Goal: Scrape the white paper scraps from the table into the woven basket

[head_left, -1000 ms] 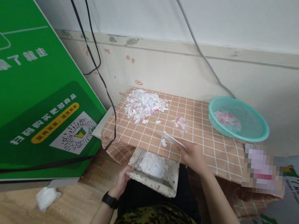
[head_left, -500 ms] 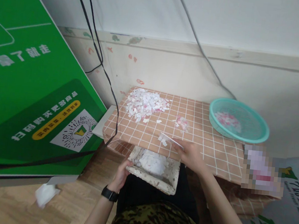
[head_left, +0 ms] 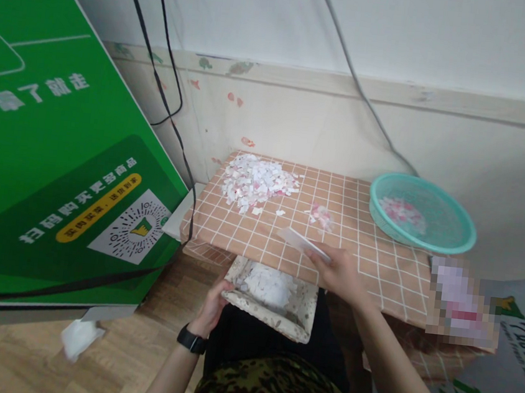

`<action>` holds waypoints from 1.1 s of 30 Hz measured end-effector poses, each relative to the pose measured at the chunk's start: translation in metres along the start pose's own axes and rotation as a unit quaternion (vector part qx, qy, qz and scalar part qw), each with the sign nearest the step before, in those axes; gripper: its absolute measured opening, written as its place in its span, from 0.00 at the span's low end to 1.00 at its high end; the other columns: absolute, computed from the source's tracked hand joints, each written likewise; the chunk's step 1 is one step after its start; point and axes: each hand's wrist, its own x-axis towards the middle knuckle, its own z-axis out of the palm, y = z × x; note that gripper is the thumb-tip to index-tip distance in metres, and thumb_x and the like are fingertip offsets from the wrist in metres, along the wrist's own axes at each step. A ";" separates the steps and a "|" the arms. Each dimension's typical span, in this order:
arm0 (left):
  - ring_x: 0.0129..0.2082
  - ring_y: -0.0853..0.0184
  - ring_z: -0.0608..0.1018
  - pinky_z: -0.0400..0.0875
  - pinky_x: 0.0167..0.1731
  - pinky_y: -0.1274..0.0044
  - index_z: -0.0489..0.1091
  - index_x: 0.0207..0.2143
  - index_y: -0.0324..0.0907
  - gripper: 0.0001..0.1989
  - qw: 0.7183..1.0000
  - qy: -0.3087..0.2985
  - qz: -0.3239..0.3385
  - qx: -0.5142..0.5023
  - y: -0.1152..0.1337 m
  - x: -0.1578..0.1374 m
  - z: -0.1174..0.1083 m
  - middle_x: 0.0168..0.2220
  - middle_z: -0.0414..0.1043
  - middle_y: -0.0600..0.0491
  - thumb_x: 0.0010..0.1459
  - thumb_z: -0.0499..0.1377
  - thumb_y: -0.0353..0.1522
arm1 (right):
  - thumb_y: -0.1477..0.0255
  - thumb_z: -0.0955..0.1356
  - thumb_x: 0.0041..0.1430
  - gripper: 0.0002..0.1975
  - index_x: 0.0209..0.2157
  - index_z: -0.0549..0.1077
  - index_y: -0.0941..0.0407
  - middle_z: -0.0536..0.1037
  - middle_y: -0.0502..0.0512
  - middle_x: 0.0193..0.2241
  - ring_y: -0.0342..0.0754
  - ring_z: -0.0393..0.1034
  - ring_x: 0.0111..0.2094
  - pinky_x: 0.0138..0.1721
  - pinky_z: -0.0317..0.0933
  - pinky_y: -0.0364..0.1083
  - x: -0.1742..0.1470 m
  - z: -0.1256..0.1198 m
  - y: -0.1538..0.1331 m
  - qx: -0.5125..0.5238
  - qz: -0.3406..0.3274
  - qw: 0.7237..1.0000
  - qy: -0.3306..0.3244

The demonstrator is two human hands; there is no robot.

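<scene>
My left hand [head_left: 214,303] grips the left corner of a pale, brown-speckled tray [head_left: 266,319], held just below the table's front edge. White paper scraps [head_left: 268,284] lie inside it. My right hand [head_left: 342,275] is closed on a thin, flat white card [head_left: 299,240], tilted over the table near that edge. Farther back on the left sits a heap of white and pinkish scraps [head_left: 259,182]. A small pink and white cluster [head_left: 321,215] rests beyond the card.
A checked brown cloth covers the table [head_left: 376,271]. A turquoise plastic basket [head_left: 450,238] with pink and white scraps stands at the back right, near a pixelated object [head_left: 460,298]. Black cords [head_left: 185,151] hang beside a green panel [head_left: 35,166] on the left.
The loose scraps under the card by the table edge no longer show there. The card has turned so that more of its flat face is visible. My left hand and the tray stay nearly still.
</scene>
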 end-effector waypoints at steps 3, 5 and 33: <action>0.35 0.56 0.81 0.72 0.37 0.69 0.76 0.47 0.37 0.23 1.000 -0.003 0.010 0.000 -0.007 0.003 -0.004 0.38 0.83 0.49 0.46 0.61 0.31 | 0.67 0.65 0.65 0.15 0.46 0.81 0.53 0.84 0.57 0.40 0.54 0.80 0.37 0.38 0.69 0.49 0.040 -0.005 0.021 -0.050 -0.003 0.998 0.043; 0.34 0.56 0.81 0.72 0.36 0.69 0.76 0.45 0.38 0.22 1.000 -0.001 0.009 0.000 -0.014 0.006 -0.007 0.35 0.83 0.50 0.45 0.61 0.31 | 0.67 0.66 0.64 0.14 0.46 0.81 0.52 0.84 0.57 0.40 0.54 0.79 0.36 0.38 0.69 0.49 0.067 -0.008 0.030 -0.068 -0.003 0.997 0.031; 0.51 0.49 0.76 0.68 0.49 0.65 0.72 0.54 0.41 0.30 0.996 -0.046 0.049 0.066 -0.063 0.029 -0.033 0.50 0.79 0.48 0.45 0.58 0.32 | 0.63 0.69 0.59 0.14 0.40 0.82 0.55 0.84 0.54 0.36 0.51 0.77 0.35 0.38 0.68 0.47 0.093 -0.059 0.042 0.000 -0.001 0.987 -0.159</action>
